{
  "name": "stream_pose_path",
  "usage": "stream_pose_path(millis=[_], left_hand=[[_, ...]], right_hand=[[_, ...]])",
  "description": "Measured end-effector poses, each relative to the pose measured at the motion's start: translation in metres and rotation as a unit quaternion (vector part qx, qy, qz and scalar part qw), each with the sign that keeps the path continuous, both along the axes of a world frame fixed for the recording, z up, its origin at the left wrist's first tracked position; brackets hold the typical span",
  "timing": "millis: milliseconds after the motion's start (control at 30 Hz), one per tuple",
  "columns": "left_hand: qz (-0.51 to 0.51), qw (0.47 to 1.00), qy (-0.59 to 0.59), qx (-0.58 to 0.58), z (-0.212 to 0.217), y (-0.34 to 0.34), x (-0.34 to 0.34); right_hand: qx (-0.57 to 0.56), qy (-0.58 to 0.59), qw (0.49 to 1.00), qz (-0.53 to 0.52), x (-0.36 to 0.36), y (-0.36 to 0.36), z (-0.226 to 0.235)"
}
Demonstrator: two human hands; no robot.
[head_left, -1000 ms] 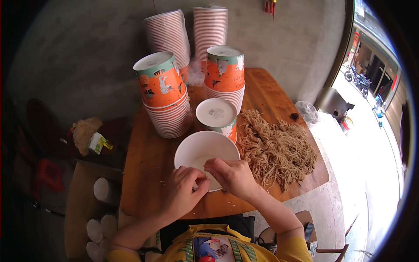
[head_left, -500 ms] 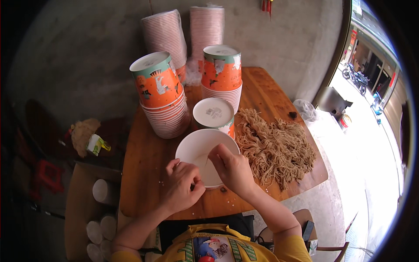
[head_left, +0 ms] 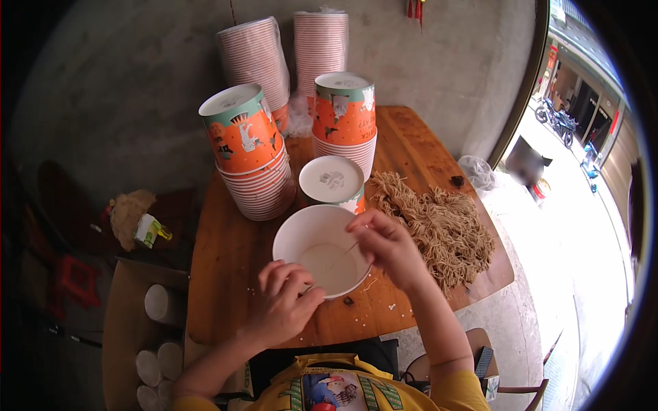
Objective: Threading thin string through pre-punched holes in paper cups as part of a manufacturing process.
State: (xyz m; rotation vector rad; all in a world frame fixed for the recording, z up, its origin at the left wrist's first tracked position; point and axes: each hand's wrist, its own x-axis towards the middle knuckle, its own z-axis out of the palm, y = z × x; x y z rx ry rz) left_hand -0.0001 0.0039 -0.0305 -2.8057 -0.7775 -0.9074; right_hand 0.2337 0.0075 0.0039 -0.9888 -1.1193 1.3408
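In front of me, a white paper bucket (head_left: pixel 321 229) stands upright on the wooden table, its mouth toward me. Over its right rim, my right hand (head_left: pixel 389 250) is closed in a pinch on a thin beige cord (head_left: pixel 350 248), which hangs into the bucket. My left hand (head_left: pixel 284 301) sits at the bucket's near left rim, fingers curled, thumb and forefinger together. A small sliver shows between them, too little to name. Just behind, an upside-down paper bucket (head_left: pixel 332 179) shows its white base. A heap of beige cords (head_left: pixel 442 236) lies to the right.
Two stacks of orange-and-green buckets, a left stack (head_left: pixel 250 151) and a right stack (head_left: pixel 345 116), stand on the wooden table (head_left: pixel 226 288). Bagged stacks (head_left: pixel 321 55) rise behind them. White buckets fill a cardboard box (head_left: pixel 127 288) at lower left. Small white bits dot the table's near edge.
My right hand has moved from inside the bucket to the right, over its rim, drawing the cord with it. My left hand has stayed near the rim, its fingers shifting slightly.
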Motion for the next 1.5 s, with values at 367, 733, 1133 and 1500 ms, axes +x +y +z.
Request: stream_pose_path(millis=[367, 733, 1133, 1500], left_hand=[[0.082, 0.984, 0.081, 0.139, 0.003, 0.046, -0.084], [0.02, 0.959, -0.072, -0.274, 0.039, -0.008, -0.018], [0.071, 0.845, -0.178, -0.499, 0.037, 0.008, -0.032], [0.046, 0.757, -0.249, -0.602, 0.047, 0.016, -0.049]], right_hand=[[0.033, 0.345, 0.935, 0.081, 0.076, -0.015, -0.032], [0.073, -0.094, 0.987, -0.104, 0.037, -0.026, -0.021], [0.136, 0.398, 0.907, -0.029, -0.013, -0.009, -0.034], [0.107, -0.025, 0.994, 0.005, -0.042, -0.019, -0.041]])
